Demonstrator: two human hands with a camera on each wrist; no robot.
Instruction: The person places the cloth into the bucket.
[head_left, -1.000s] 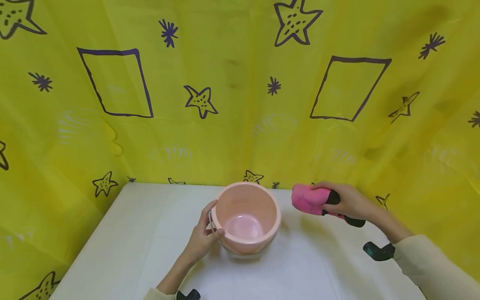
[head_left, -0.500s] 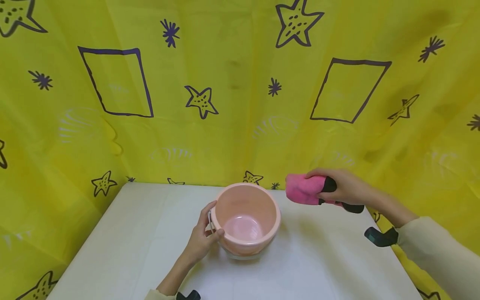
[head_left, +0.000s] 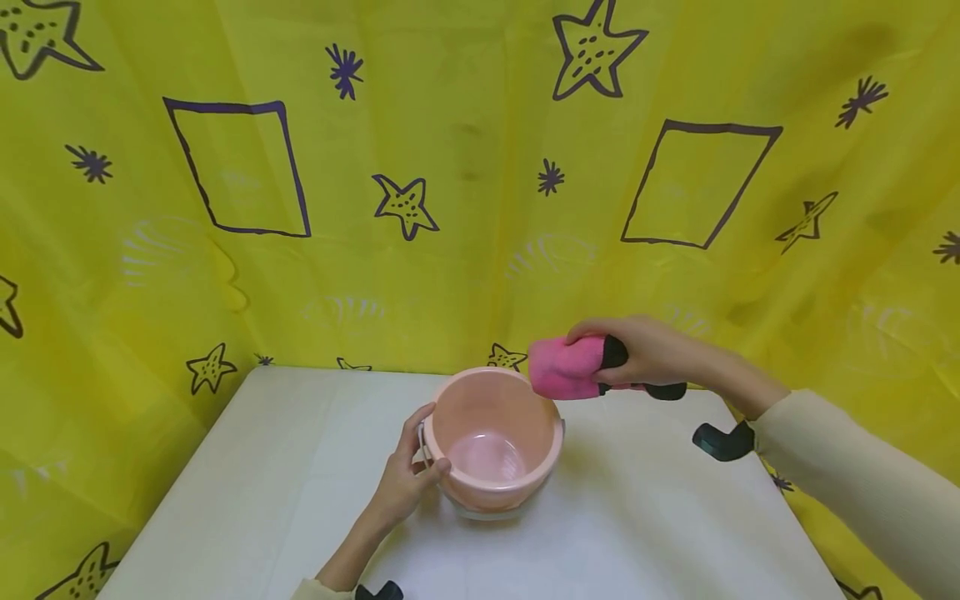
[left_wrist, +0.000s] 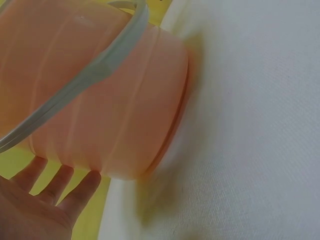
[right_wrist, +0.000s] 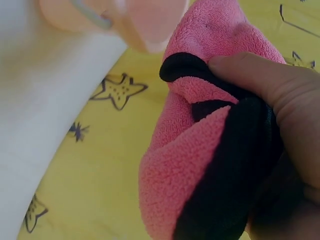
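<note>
A pale pink bucket [head_left: 491, 492] stands on the white table, its mouth facing up and its inside visible. My left hand [head_left: 405, 475] holds it at the left side, thumb at the front of the rim and fingers along the wall. Those fingers [left_wrist: 82, 192] touch the bucket's side in the left wrist view, beside the grey handle [left_wrist: 85, 80], which hangs down. My right hand [head_left: 645, 354] grips a bunched, fuzzy pink cloth with black trim [head_left: 562, 367]. The cloth is raised, overlapping the bucket's right back rim in the head view. In the right wrist view, the thumb presses into the cloth [right_wrist: 170, 185].
A white table [head_left: 300, 467] carries the bucket. Behind it and at both sides hangs a yellow curtain [head_left: 465, 275] printed with stars and squares. Dark camera mounts [head_left: 723, 442] are worn at both wrists.
My right hand has risen and moved left with the pink cloth, from right of the bucket to its right back rim. The left hand and the bucket have stayed in place.
</note>
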